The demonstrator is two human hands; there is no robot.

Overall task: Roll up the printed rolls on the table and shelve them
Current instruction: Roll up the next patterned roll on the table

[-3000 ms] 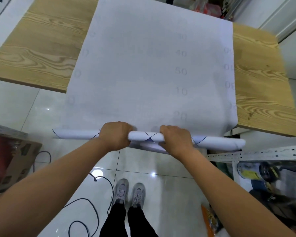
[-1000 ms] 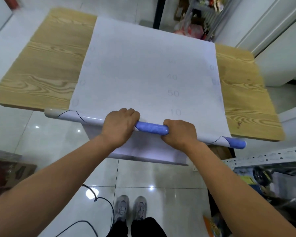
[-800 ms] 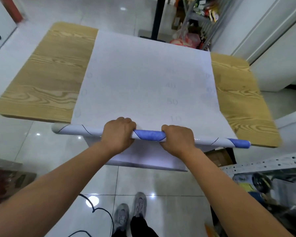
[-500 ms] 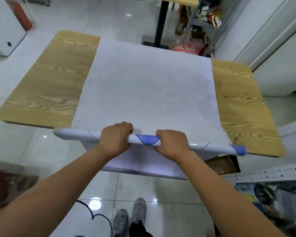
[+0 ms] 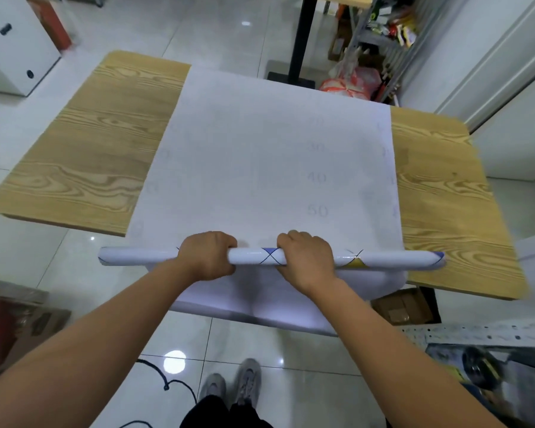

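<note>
Close together at the middle of the printed roll (image 5: 254,257), the left grip (image 5: 209,256) and the right grip (image 5: 306,259) each clench the tube from above, knuckles up and fingers curled over its far side. The roll lies crosswise at the near edge of the worktop (image 5: 90,156). It sticks out well past the left grip over the floor and reaches past the right grip to the wooden edge. Whether it rests on the wood or is held slightly clear, I cannot tell from this angle. Between the two grips the glossy white tube shows crossed dark lines and a patch of blue, and just right of the right grip there is a yellow patch.

Beyond the grips the unrolled sheet (image 5: 260,156) lies flat across the middle of the worktop to its far edge, with bare wood grain on either side. Faint grey numerals, 30, 40 and 50, run down the sheet ahead of the right grip. Beneath both grips a loose flap (image 5: 260,301) of the same sheet hangs off the near edge.

Lower down, under the forearms, grey shoes (image 5: 233,387) stand on the glossy tiled floor (image 5: 28,267), with a black cable (image 5: 167,381) curling to their left. Down to the right of the right grip a cardboard box (image 5: 402,307) sits under the worktop, near a perforated metal rail (image 5: 476,332). Far ahead of the grips stands a black post (image 5: 297,41) on a flat base, with a cluttered rack (image 5: 380,29) to its right. A white cabinet (image 5: 16,41) sits far off to the left.
</note>
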